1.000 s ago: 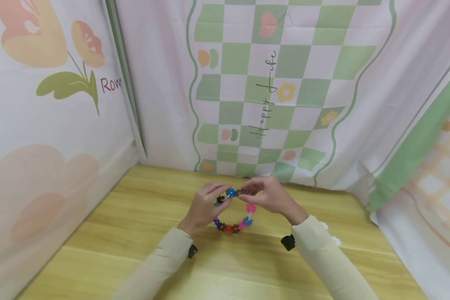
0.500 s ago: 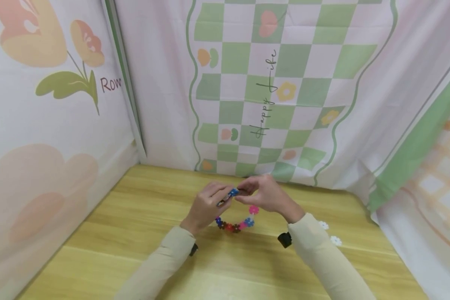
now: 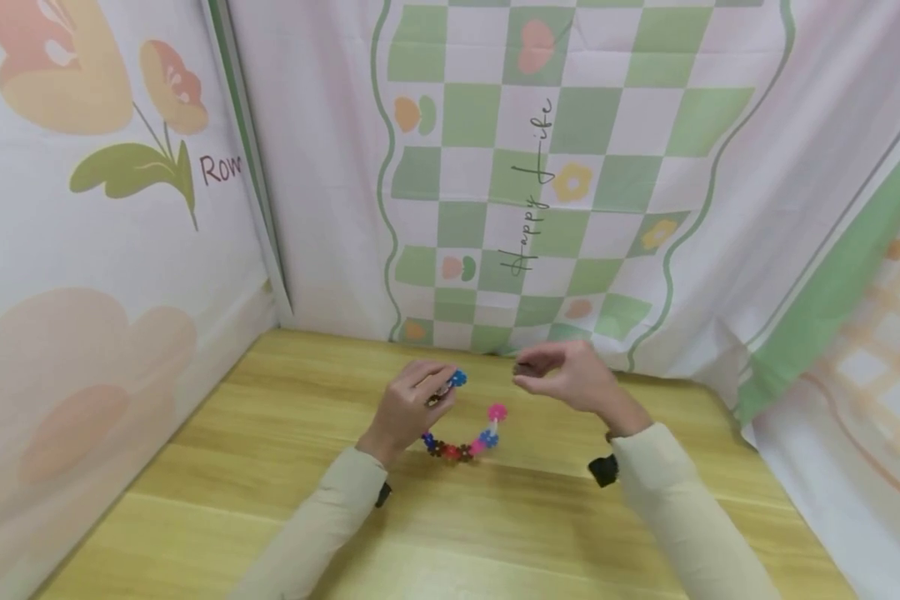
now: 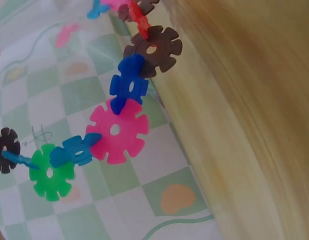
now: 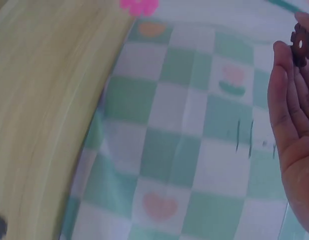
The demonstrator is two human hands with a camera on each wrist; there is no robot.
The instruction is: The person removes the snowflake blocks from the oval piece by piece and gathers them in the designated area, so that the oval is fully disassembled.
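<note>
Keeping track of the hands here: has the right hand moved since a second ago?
Yes: against the curtain, the right hand has shifted rightward in head view.

We look forward and down from the head, close and tilted from each wrist; head and left-wrist views share the linked discs (image 4: 125,140), all three the checkered cloth (image 3: 562,229).
</note>
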